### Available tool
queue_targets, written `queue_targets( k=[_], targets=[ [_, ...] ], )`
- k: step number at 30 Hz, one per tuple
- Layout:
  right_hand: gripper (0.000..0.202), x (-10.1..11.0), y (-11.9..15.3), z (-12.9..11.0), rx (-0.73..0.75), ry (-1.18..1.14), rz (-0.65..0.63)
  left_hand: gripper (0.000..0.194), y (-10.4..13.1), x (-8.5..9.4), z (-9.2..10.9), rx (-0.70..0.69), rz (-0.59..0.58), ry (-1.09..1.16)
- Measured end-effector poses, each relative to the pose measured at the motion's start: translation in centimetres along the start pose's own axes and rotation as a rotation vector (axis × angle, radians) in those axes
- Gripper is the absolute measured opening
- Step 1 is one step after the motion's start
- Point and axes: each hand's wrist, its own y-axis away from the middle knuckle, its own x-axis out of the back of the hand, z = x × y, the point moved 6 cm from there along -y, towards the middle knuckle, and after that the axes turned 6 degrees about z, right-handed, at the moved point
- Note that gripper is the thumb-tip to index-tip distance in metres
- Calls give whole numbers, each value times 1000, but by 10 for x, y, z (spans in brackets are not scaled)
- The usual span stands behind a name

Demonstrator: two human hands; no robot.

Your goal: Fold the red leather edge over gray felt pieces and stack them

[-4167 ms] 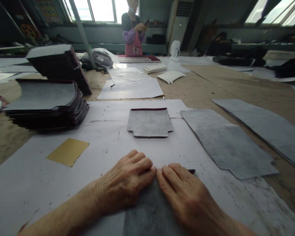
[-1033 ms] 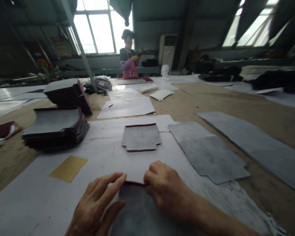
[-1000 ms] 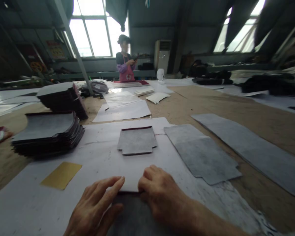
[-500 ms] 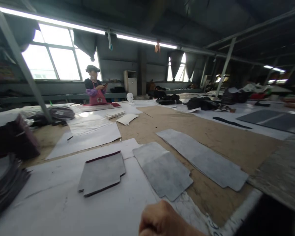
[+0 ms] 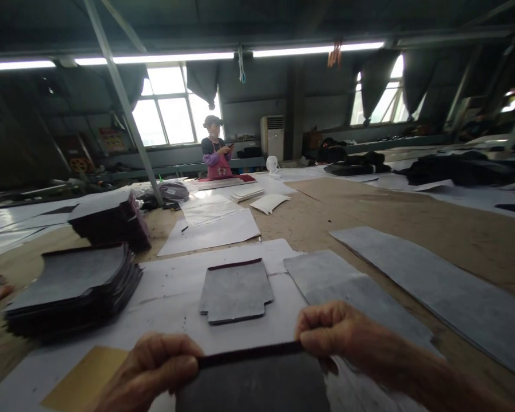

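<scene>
A dark grey sheet piece (image 5: 253, 380) with a darker folded top edge is held up close to me. My left hand (image 5: 154, 366) pinches its upper left corner, and my right hand (image 5: 335, 332) grips the upper right corner. Just beyond it, a grey notched piece (image 5: 238, 289) with a dark red back edge lies on white paper. To its right is a pale grey stack of cut pieces (image 5: 343, 280), partly behind my right hand. A longer grey stack (image 5: 433, 286) lies farther right. The lower part of the held piece is out of frame.
On the left stand a curved stack of dark-edged pieces (image 5: 77, 280) and another dark stack (image 5: 111, 220). A tan card (image 5: 86, 377) lies near my left hand. A slanted metal post (image 5: 129, 114) rises beyond. Across the table a person (image 5: 217, 151) stands holding a small dark object.
The view has swung left. My left hand has come into view, and both hands now hold a dark grey piece; before, only my closed right hand showed.
</scene>
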Motion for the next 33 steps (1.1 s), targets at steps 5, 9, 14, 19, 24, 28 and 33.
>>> queue_targets(
  k=[5,9,14,19,24,28,33],
  targets=[
    [20,4,-23,-34,52,-37,-146,27,-33,11,20,151,-65,297],
    [29,20,-72,-41,117,169,-10,31,-86,20,19,58,-42,-5],
    [25,42,-145,-19,116,428,222,32,-146,21,-12,33,55,-192],
    [24,51,-164,-20,142,712,343,31,-162,22,-30,-16,114,-328],
    [23,50,-167,-35,209,962,478,24,-173,24,-26,-111,211,-513],
    [24,46,-174,-30,203,1105,546,21,-178,20,-24,-152,278,-657],
    [22,42,-176,-21,201,1196,561,22,-176,19,-30,-144,325,-746]
  ],
)
